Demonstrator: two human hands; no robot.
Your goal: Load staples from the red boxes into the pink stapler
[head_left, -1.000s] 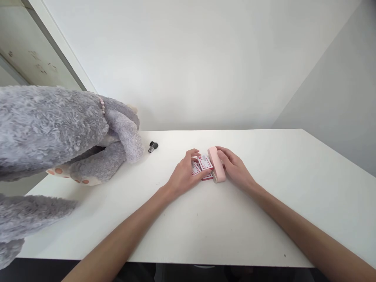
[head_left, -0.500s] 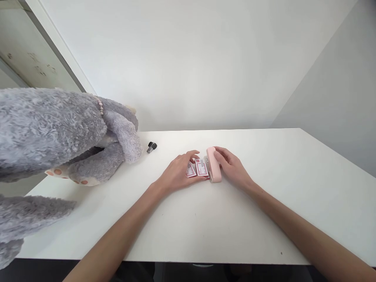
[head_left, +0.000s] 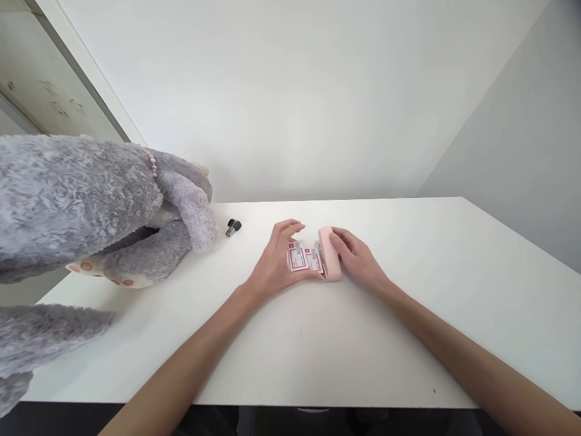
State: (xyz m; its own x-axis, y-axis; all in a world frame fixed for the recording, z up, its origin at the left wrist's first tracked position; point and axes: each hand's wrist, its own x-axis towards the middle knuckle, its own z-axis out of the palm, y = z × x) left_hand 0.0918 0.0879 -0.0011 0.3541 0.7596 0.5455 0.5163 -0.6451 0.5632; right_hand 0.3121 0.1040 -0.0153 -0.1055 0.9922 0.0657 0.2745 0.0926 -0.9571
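Note:
Two small white boxes with red borders lie side by side between my hands: the left box [head_left: 298, 257] overlaps the edge of the right box [head_left: 313, 259]. My left hand [head_left: 280, 260] curves around them, fingers apart above and the thumb stretched along their near side. A pink stapler-like object [head_left: 330, 254] stands against the right box, pointing away from me. My right hand [head_left: 356, 257] grips it from the right, thumb on top and fingers behind its far end.
A large grey plush toy [head_left: 72, 200] leans over the left side of the white table [head_left: 363, 351]. A small black and silver staple remover [head_left: 233, 227] lies beside its paw. A white wall rises behind the table.
My left fingers have lifted and spread away from the boxes. The left box has shifted up against the right one and overlaps it. My right hand and the pink object have barely moved.

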